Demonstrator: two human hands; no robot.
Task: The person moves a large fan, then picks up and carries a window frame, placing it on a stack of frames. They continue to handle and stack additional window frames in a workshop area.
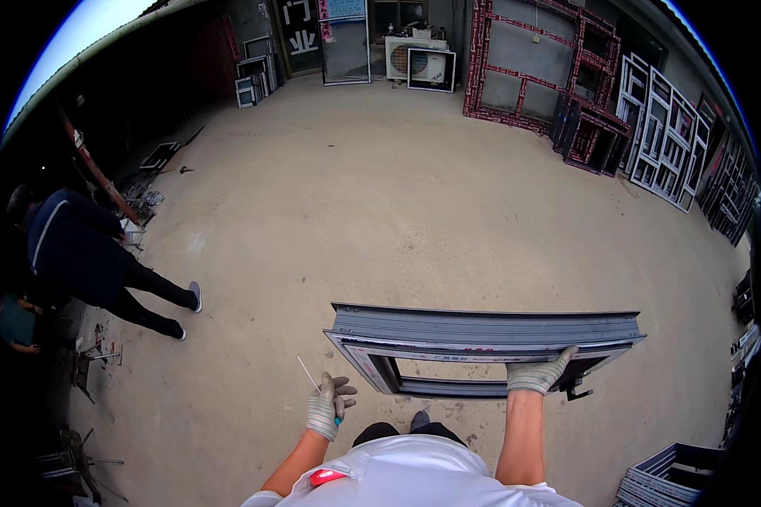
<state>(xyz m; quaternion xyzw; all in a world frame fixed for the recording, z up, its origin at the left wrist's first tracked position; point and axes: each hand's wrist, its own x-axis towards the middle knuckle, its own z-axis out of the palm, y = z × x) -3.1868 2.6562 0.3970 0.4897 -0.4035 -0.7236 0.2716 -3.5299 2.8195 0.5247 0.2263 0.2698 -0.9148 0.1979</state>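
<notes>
My left hand [330,404], in a grey-and-white work glove, is closed on a screwdriver. Its thin pale shaft [308,373] points up and away, and a bit of teal handle shows below the palm. In front of my body hangs a grey metal window frame [473,327] with a rectangular opening and printed film on its faces. My right hand [539,373], gloved the same way, grips the frame's near side towards its right end; part of the fingers is hidden by the frame. A dark handle [577,391] juts from the frame's lower right corner.
A person in dark clothes [84,245] bends over at the left; another person [17,323] is in shadow behind. Metal stands [84,372] line the left side. Red-wrapped frames [524,84] and white frames [664,135] lean at the far right. Stacked frames [664,480] lie at lower right.
</notes>
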